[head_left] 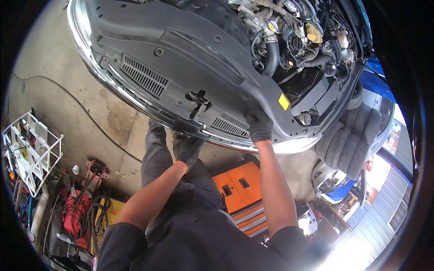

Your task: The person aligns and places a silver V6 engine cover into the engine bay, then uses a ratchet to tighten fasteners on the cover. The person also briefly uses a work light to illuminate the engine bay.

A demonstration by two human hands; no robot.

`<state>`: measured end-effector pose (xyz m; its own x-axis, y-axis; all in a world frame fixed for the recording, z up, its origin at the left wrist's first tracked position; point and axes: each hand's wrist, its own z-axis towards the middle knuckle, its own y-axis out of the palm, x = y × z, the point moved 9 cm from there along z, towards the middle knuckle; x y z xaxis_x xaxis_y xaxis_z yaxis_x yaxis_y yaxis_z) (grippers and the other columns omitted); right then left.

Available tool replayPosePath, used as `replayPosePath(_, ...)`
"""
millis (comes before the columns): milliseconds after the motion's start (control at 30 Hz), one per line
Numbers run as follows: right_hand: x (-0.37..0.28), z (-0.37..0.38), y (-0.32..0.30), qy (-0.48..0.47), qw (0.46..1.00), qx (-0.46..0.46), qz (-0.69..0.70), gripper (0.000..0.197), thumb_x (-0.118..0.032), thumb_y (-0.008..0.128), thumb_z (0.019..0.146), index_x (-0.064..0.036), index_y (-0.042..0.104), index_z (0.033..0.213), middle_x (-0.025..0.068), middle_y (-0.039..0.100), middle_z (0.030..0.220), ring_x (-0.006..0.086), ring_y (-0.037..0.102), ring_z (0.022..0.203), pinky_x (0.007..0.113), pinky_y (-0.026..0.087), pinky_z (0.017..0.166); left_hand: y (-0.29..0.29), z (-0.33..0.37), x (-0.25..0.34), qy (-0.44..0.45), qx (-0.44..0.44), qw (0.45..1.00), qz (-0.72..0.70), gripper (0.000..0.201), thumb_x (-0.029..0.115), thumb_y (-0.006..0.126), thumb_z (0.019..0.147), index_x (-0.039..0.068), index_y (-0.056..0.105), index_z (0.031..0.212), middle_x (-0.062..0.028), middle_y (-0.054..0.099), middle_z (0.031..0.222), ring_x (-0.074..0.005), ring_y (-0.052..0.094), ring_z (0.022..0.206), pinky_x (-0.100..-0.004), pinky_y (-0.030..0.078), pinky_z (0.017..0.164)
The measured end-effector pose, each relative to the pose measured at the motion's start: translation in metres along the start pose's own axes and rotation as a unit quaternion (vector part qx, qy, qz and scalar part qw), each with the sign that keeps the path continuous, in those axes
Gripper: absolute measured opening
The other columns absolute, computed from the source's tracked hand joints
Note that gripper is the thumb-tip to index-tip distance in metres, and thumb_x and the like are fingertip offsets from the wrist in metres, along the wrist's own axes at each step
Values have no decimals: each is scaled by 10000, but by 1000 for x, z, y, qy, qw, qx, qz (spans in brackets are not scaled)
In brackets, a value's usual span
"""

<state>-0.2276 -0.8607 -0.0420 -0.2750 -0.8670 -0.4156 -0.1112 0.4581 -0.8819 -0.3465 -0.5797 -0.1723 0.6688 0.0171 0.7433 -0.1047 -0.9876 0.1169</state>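
Note:
A black plastic radiator cover (190, 67) spans the front of a car with its hood raised. My right hand (260, 126), in a dark glove with an orange cuff, rests on this cover beside the right slotted vent (231, 125); its fingers look curled, and whatever may be in them is hidden. My left hand (187, 148), gloved alike, is lower, at the front edge of the bumper (158, 118). Its fingers are mostly hidden there. Between the vents, nearer the left hand, a dark latch opening (198, 103) shows in the cover.
The engine (289, 40) lies open behind the cover. An orange tool cabinet (244, 185) stands near my right leg. Stacked tires (348, 140) are at the right. A white wire rack (34, 151), a red machine (77, 217) and a floor cable (86, 115) are at the left.

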Motion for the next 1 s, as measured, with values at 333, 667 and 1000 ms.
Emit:
replayPosePath(333, 14, -13, 8, 45, 992, 92, 78, 169, -143, 781, 824, -64, 792, 972, 147, 767, 1058, 339, 719, 1012, 409, 549, 926, -21, -27, -6, -211, 22, 967, -143, 200, 282, 740, 978, 90, 756, 1032, 34, 571, 673, -73, 471, 536, -278, 341, 493)
replayPosePath(667, -7, -13, 8, 23, 991, 129, -19, 124, -151, 710, 867, -76, 768, 947, 193, 741, 1029, 411, 688, 1004, 485, 546, 903, -46, -26, 0, -189, 50, 976, -100, 240, 311, 742, 972, 77, 761, 1025, 40, 599, 701, -75, 482, 551, -268, 363, 506)
replayPosePath(1000, -1, -3, 24, 43, 993, 52, -98, 143, -163, 632, 894, -94, 738, 961, 189, 722, 1031, 422, 671, 1011, 513, 550, 885, -66, -56, 96, -158, 38, 985, 65, 301, 288, 698, 996, 17, 784, 1096, -54, 738, 863, -119, 634, 719, -291, 480, 632)
